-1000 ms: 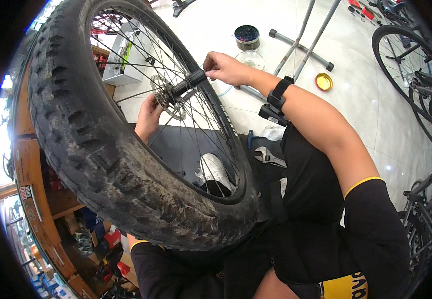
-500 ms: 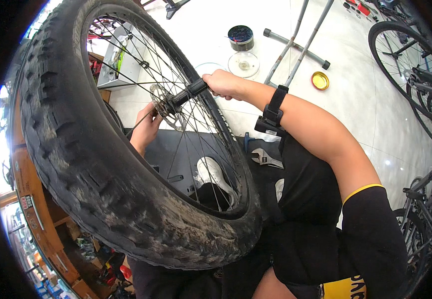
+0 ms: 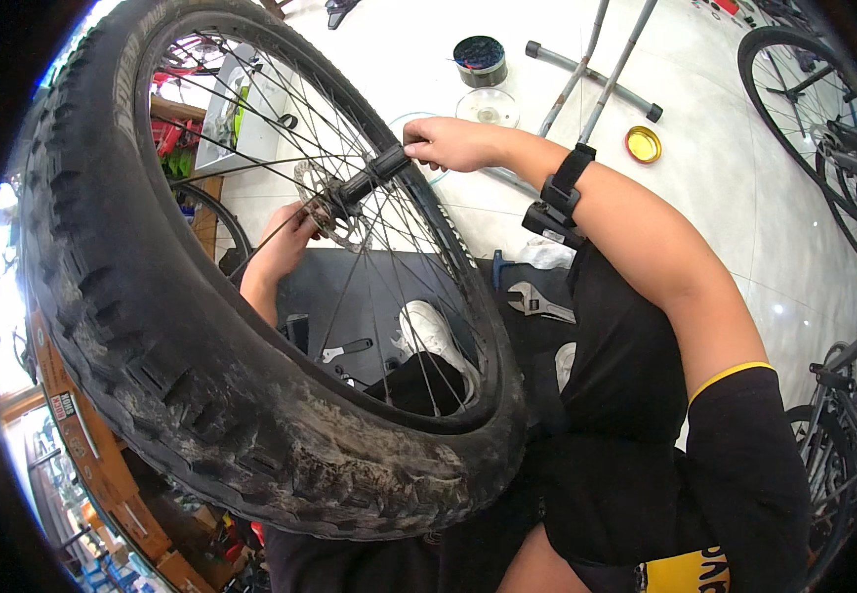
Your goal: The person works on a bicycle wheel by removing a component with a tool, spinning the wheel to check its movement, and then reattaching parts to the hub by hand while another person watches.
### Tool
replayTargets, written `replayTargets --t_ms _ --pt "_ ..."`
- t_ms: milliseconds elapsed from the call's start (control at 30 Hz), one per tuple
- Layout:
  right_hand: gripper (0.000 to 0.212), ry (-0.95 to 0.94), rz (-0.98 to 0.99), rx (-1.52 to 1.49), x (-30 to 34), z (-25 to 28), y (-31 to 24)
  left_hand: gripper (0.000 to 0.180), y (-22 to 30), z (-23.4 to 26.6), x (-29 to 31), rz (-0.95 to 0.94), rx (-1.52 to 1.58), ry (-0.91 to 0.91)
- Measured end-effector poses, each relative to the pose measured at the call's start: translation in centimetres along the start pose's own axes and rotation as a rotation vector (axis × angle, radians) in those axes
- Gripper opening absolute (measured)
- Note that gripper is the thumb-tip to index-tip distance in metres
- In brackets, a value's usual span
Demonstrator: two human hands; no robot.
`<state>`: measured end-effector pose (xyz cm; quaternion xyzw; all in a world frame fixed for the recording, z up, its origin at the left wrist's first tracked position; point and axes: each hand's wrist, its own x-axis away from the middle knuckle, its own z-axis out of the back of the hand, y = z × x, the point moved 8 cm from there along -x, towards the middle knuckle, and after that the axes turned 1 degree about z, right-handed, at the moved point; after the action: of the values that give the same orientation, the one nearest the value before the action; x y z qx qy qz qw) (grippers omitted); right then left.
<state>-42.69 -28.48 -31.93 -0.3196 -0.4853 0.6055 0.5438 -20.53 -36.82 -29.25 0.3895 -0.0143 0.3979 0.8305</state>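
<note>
A bicycle wheel with a knobby, dirt-marked black tyre (image 3: 280, 395) stands tilted in front of me, its lower edge against my lap. Through the middle runs a black hub (image 3: 374, 176) with a perforated brake disc (image 3: 315, 188) on its left side. My left hand (image 3: 282, 242) reaches past the tyre, fingers closed at the hub's end beside the disc; part of that grip is hidden by spokes. At the hub's other end, my right hand (image 3: 456, 143) pinches the tip between thumb and fingers. A black strap with a small device (image 3: 559, 206) circles my right wrist.
On the dark mat lie an adjustable wrench (image 3: 539, 301) and a blue-handled tool (image 3: 498, 267). Beyond are a grease tub (image 3: 480, 61), a clear lid (image 3: 488, 107), a yellow lid (image 3: 643, 144) and a metal stand (image 3: 596, 79). Bicycles (image 3: 814, 128) line the right; a grey bin (image 3: 245, 119) stands far left.
My right hand's fingers have straightened from a rounder grip to a pinch at the hub's end. The left hand stays by the disc, slightly turned. The view has shifted a little.
</note>
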Motion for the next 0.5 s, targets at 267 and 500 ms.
replayTargets --t_ms 267,500 --pt "0.029 0.008 -0.088 -0.280 0.2 0.0 0.7 0.010 -0.1 -0.2 0.5 -0.031 0.263 0.053" --pt "0.034 0.019 -0.450 -0.420 0.5 -0.8 2.4 0.011 0.0 -0.3 0.0 -0.084 0.083 0.127"
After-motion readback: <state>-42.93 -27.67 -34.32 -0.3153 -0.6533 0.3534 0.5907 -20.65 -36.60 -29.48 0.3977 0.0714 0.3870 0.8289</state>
